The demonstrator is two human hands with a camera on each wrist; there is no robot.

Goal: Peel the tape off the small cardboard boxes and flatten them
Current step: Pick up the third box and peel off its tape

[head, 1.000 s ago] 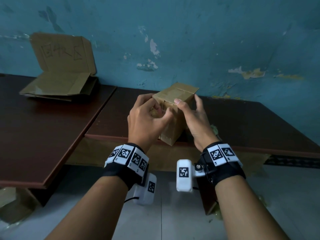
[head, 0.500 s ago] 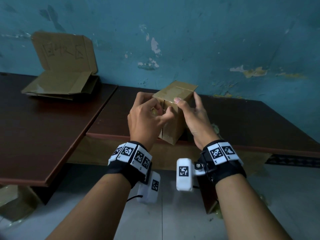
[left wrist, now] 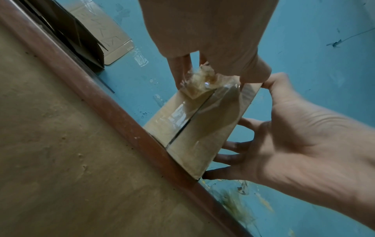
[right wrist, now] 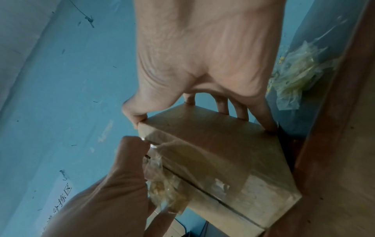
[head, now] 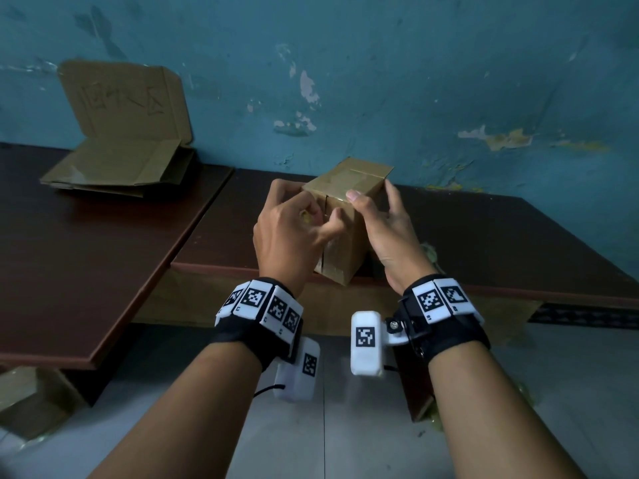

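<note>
A small brown cardboard box [head: 349, 236] stands on end at the front edge of the dark table [head: 484, 236]. Clear tape runs down the seam of its near face. My left hand [head: 321, 219] pinches a crumpled, peeled wad of that tape [left wrist: 202, 81] at the top of the seam; the wad [right wrist: 164, 189] still hangs on the box [right wrist: 219, 152]. My right hand [head: 371, 198] grips the box from the right. Its thumb presses the top near corner and its fingers lie along the far side. In the left wrist view the box [left wrist: 194, 128] rests against the table rim.
Flattened cardboard [head: 117, 167] is stacked at the back left, with an upright lettered sheet [head: 124, 102] against the blue wall. A heap of tape scraps [right wrist: 300, 72] lies just right of my right hand. Another box [head: 31, 399] sits on the floor, lower left.
My left hand's fingers have worked slightly along the tape at the top of the seam. The box and my right hand have stayed in place.
</note>
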